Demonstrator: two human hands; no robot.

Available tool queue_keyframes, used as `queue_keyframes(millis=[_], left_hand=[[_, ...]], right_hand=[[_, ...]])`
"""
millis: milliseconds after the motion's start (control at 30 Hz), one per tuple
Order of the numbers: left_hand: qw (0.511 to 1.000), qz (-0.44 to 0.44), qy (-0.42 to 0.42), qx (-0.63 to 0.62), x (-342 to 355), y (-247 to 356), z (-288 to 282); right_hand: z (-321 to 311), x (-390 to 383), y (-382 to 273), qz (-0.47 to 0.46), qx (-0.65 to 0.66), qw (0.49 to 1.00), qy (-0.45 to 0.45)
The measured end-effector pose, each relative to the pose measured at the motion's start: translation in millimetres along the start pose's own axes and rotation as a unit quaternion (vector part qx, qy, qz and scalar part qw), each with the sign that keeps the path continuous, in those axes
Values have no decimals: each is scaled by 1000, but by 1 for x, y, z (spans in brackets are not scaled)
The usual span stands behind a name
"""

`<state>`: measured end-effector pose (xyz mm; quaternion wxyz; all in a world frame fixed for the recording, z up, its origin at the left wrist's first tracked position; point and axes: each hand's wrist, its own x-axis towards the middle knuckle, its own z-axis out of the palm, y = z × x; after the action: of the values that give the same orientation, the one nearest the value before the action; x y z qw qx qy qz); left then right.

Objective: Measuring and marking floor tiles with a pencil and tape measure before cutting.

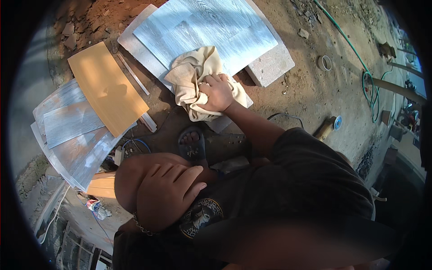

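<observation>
A crumpled beige cloth (185,83) lies bunched on the near edge of a pale grey wood-patterned tile (202,27). My right hand (218,92) is pressed onto this cloth, its fingers curled into the folds. The tile rests on pale stone slabs (272,65), its near corner covered by the cloth. My left hand (165,193), with a chain bracelet at the wrist, lies over my bent knee; its fingers are laid over the knee and it holds nothing.
Left of my foot, an orange-yellow board (105,87) overlaps several grey wood-patterned tiles (74,123). A thin strip (133,74) lies beside it. At right are an angle grinder with a blue disc (337,123), a ring (324,63) and a green hose (344,36) on dirt.
</observation>
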<state>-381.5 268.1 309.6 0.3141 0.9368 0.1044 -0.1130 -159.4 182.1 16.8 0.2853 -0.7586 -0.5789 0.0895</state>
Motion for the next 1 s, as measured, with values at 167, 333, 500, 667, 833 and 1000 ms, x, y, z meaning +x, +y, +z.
queue_keyframes(millis=[167, 333, 500, 667, 833, 1000], left_hand=[[999, -53, -10, -7, 6, -8, -3], [991, -116, -59, 12, 22, -3, -10], [994, -100, -37, -23, 14, -12, -5], [981, -189, -11, -31, -5, -20, -11], [977, -212, 32, -2, -20, -42, -7], [969, -246, 24, 4, -31, -53, -7]], right_hand=[[-13, 26, 12, 173, 20, 984, 42], [-10, 70, 30, 184, -80, 971, 133], [-62, 84, 123, 152, -112, 973, 131], [-114, 68, 221, 261, -148, 929, 218], [-65, 92, 174, 356, -234, 872, 239], [-62, 124, 175, 195, -217, 933, 213]])
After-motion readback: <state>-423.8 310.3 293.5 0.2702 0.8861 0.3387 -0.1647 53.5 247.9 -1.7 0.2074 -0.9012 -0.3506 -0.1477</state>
